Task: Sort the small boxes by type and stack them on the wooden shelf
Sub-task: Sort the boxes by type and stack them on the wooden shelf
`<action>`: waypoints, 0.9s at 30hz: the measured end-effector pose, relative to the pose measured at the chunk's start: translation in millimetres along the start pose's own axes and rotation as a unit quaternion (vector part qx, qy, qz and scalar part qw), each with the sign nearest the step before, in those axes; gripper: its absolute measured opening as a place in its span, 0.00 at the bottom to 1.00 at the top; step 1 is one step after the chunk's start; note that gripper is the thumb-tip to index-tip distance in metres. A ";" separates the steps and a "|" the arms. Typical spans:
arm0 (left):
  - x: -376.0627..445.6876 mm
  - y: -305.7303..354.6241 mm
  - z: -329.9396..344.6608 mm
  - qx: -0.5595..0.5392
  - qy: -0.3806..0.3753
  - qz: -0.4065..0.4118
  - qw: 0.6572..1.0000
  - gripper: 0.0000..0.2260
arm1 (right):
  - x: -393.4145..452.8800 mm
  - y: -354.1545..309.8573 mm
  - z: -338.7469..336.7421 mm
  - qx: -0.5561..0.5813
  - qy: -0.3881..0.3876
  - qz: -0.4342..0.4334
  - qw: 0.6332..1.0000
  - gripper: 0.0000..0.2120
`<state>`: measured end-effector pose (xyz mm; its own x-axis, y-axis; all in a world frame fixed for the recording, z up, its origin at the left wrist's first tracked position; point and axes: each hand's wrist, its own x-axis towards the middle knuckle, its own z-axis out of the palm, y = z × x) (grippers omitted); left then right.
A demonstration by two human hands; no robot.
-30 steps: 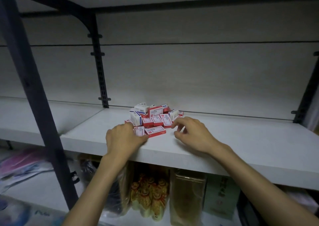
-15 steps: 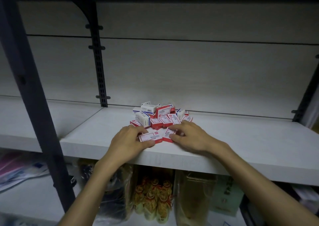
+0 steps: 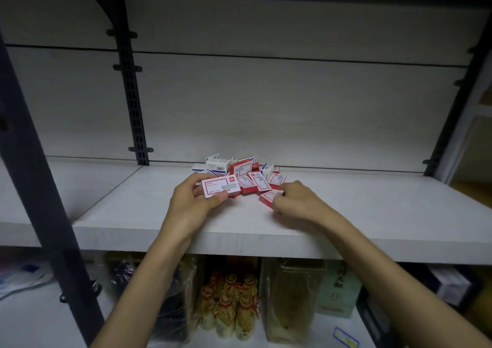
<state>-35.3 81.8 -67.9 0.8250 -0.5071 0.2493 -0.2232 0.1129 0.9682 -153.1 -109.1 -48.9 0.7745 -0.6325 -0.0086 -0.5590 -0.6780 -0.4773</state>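
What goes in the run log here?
left hand: holds red box | right hand: grips red box | pile: unsorted

A heap of small boxes lay on the pale wooden shelf, near its back wall: white ones with blue print toward the rear and left, red-and-white ones in front. One red box was tilted label-up in the left hand, and another lay on the shelf at the right hand's fingers.
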 end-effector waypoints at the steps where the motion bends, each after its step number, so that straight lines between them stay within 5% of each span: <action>1: -0.3 0.6 1.1 -0.006 -0.002 -0.001 1.000 0.18 | -1.1 1.0 0.8 -0.006 0.022 -0.001 1.000 0.20; 9: 0.5 -1.1 7.2 -0.033 -0.031 -0.011 0.999 0.19 | -7.2 18.0 1.4 -0.052 0.114 0.007 0.992 0.14; 14: 0.3 4.0 32.0 -0.053 -0.072 -0.005 0.996 0.20 | -35.5 43.8 -22.6 0.145 0.121 0.001 0.982 0.17; 19: -14.3 15.5 87.2 -0.062 -0.129 0.012 0.990 0.20 | -74.2 89.4 -52.3 0.418 0.135 -0.002 0.898 0.17; 27: -79.5 27.7 207.0 -0.029 -0.227 0.018 0.973 0.20 | -162.9 205.1 -102.8 0.500 0.136 0.031 0.855 0.18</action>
<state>-214.5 -51.6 -65.0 0.4994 -0.8261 0.2611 -0.2075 0.1786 0.9618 -424.4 -183.7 -55.2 0.5792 -0.8114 0.0787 0.0416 -0.0670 -0.9969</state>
